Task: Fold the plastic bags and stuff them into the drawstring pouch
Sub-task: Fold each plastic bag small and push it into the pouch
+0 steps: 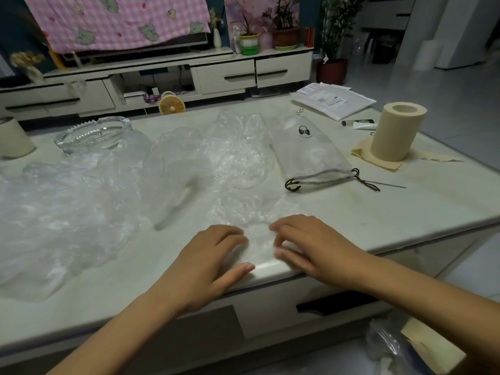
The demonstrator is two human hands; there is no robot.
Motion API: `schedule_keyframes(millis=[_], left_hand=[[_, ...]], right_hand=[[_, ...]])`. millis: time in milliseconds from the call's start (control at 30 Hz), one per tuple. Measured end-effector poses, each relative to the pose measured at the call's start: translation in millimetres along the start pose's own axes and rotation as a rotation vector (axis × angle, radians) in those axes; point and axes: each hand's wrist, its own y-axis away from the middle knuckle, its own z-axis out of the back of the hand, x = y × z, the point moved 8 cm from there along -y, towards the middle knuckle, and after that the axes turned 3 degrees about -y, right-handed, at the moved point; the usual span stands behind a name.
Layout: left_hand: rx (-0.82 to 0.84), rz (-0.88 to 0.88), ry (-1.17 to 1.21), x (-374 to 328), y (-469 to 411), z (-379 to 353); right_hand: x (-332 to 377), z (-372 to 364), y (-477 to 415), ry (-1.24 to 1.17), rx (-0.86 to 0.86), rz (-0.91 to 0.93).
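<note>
A clear plastic bag (251, 212) lies flat near the front edge of the pale table (378, 212). My left hand (213, 255) and my right hand (305, 239) rest on its near end with fingers bent, the fingertips facing each other; whether they pinch the plastic I cannot tell. More crumpled clear bags (81, 212) spread over the left and middle of the table. The white drawstring pouch (308, 152) with a black logo and dark cords lies flat to the right of them, mouth toward me.
A glass ashtray (92, 133) sits at the back left beside a cup (13, 139). A beige paper roll (395, 131), a small tube (362, 125) and a mailer envelope (335, 100) are at the back right. A plastic-wrapped item (392, 345) lies on the floor.
</note>
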Motion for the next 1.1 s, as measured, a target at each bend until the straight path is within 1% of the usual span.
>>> schedule_keyframes(millis=[67,100,167,233,300,333,400,467,567,667,733,833,967,1033,1100], left_hand=[[-0.008,0.03,0.043,3,1,1],[-0.016,0.036,0.052,4,1,2],[-0.043,0.053,0.052,9,-1,5],[-0.092,0.119,0.097,19,-2,12],[-0.16,0.196,0.173,31,0,20],[-0.174,0.223,0.205,35,1,21],[-0.179,0.238,0.227,39,2,23],[-0.179,0.229,0.235,38,2,25],[-0.193,0.277,0.241,36,4,27],[-0.254,0.408,0.263,35,3,24],[-0.262,0.517,0.257,38,0,18],[-0.195,0.61,0.118,45,-8,11],[-0.134,0.695,-0.036,59,-16,8],[-0.099,0.701,-0.109,58,-23,8],[-0.061,0.653,-0.234,54,-28,8]], right_hand=[[-2,2,-5,-0.01,-0.081,-0.031],[-4,5,-8,-0.061,-0.118,-0.066],[-13,12,-9,-0.255,-0.171,-0.174],[-21,15,-10,-0.441,-0.176,-0.263],[-24,14,-10,-0.52,-0.101,-0.271],[-25,11,-10,-0.508,-0.035,-0.275],[-29,8,-11,-0.371,0.046,-0.24],[-29,14,-14,-0.304,0.013,-0.196],[-39,18,-14,-0.44,-0.044,-0.275],[-49,16,-18,-0.488,-0.095,-0.359],[-58,15,-24,-0.426,-0.147,-0.422],[-66,14,-31,-0.341,-0.219,-0.51],[-65,13,-34,-0.087,-0.249,-0.57],[-62,14,-35,0.012,-0.252,-0.582],[-63,15,-35,0.077,-0.257,-0.612]])
